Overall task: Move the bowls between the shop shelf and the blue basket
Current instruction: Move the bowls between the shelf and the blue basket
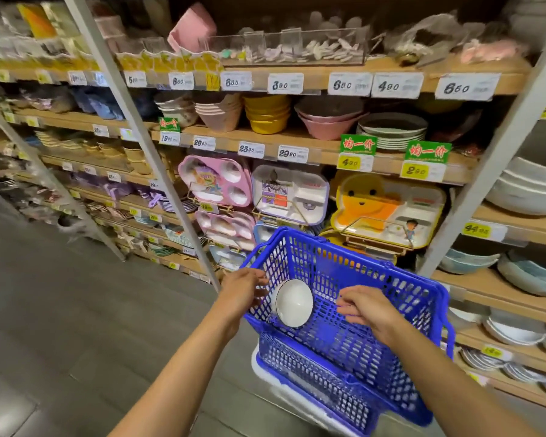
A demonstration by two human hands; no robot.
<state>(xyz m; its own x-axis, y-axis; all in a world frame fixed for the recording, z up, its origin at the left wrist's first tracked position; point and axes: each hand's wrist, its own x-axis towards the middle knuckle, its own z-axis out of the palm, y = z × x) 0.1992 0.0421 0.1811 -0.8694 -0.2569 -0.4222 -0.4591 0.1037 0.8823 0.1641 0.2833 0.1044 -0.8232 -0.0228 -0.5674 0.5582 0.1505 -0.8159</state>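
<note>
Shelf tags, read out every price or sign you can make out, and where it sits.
"3.90", "4.90": top rail white tags.
"4.90", "2.90": yellow tags, lower rail.
"44.95": yellow tag, right shelf.
Green signs: Chinese characters, not clearly legible.
All other tags: too blurred.

blue basket [344, 342], white bowl [293, 302], perhaps dark-rimmed

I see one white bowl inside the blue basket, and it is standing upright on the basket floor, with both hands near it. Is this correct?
Not quite. In the head view the white bowl is not upright: it lies tipped on its side against the left wall of the blue basket. The rest holds: it is the only bowl inside, with the left hand and right hand near it.
</note>
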